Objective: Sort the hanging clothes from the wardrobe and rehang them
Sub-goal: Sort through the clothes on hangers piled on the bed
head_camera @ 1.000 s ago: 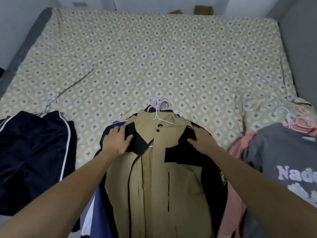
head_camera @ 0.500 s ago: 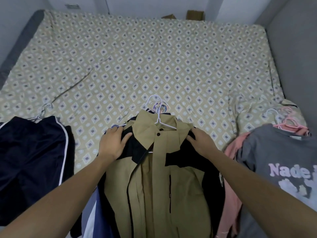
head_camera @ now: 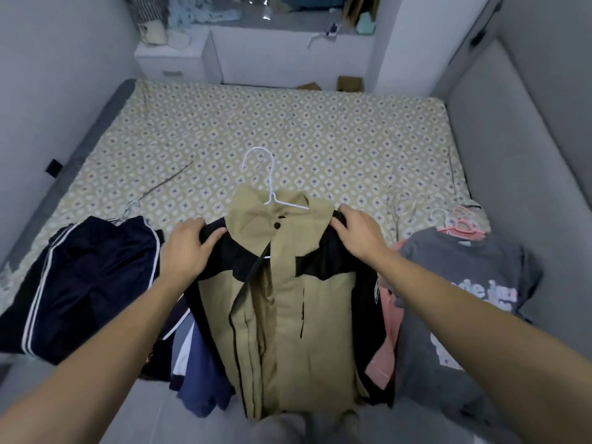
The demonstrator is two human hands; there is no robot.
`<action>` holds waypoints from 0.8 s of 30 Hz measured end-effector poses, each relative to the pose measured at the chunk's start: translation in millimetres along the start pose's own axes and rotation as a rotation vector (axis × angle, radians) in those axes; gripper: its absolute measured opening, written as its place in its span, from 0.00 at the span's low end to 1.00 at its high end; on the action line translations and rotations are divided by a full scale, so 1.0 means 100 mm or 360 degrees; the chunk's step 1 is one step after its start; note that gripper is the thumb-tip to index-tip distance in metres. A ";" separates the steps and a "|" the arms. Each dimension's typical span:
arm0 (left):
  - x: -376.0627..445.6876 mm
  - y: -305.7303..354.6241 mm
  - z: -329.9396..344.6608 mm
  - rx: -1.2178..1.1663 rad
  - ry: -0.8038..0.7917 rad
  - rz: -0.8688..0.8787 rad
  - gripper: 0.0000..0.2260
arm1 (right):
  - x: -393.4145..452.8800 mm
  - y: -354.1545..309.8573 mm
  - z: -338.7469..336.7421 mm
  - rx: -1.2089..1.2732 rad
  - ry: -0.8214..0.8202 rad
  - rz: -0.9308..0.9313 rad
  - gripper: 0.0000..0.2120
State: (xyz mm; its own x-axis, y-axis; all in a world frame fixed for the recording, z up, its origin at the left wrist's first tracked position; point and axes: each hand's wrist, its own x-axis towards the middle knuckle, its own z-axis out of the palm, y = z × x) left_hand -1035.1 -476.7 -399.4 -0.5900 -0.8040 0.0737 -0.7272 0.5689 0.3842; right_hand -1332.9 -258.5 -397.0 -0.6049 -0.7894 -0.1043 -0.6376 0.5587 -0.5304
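A tan and black jacket (head_camera: 288, 315) on a white wire hanger (head_camera: 269, 184) is lifted off the bed's near edge. My left hand (head_camera: 189, 248) grips its black left shoulder, and my right hand (head_camera: 355, 232) grips its right shoulder. Blue and dark garments (head_camera: 198, 373) lie under and to the left of the jacket. On the left lie dark navy shorts with white stripes (head_camera: 86, 283) on a hanger. To the right lie a grey printed T-shirt (head_camera: 464, 299) and a pink garment (head_camera: 387, 341) on pink hangers (head_camera: 461, 225).
The bed (head_camera: 288, 133) with a diamond-patterned sheet fills the middle. A grey padded headboard (head_camera: 499, 149) runs along the right, a grey wall along the left. White cabinets (head_camera: 256, 59) with clutter stand beyond the bed's far end. A dark cord (head_camera: 169, 181) lies on the sheet.
Both hands have closed on the jacket's shoulders and raised it, so the hanger hook stands clear of the pile. The camera tilted up, showing the far end of the room.
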 end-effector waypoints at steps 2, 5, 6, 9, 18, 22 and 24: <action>-0.31 0.15 -0.31 0.0010 0.0117 -0.0064 0.25 | -0.17 -0.13 -0.20 0.0082 0.0026 -0.0092 0.15; -0.83 0.29 -0.64 0.0010 0.0216 -0.0118 0.26 | -0.53 -0.24 -0.38 0.0103 0.0023 -0.0228 0.13; -1.02 0.32 -0.72 0.0033 0.0234 -0.0126 0.26 | -0.68 -0.26 -0.42 0.0104 0.0032 -0.0273 0.11; -1.57 0.34 -0.90 0.0097 0.0273 -0.0158 0.27 | -1.10 -0.32 -0.46 0.0101 0.0068 -0.0360 0.09; -2.78 -0.11 -1.16 0.0163 0.0241 -0.0093 0.30 | -2.41 -0.67 -0.19 -0.0131 0.0144 -0.0356 0.12; -3.19 -0.43 -1.18 0.0197 0.0191 -0.0020 0.32 | -3.14 -0.81 0.03 -0.0170 0.0197 -0.0275 0.11; -3.37 -0.47 -1.21 0.0174 0.0158 0.0044 0.31 | -3.50 -0.83 0.10 -0.0162 0.0175 -0.0197 0.11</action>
State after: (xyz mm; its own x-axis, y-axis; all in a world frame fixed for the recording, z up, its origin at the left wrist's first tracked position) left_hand -759.2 -253.2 -331.0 -0.5770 -0.7977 0.1754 -0.7480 0.6023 0.2786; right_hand -1063.3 -30.8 -324.7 -0.5637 -0.8243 0.0522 -0.7521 0.4861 -0.4451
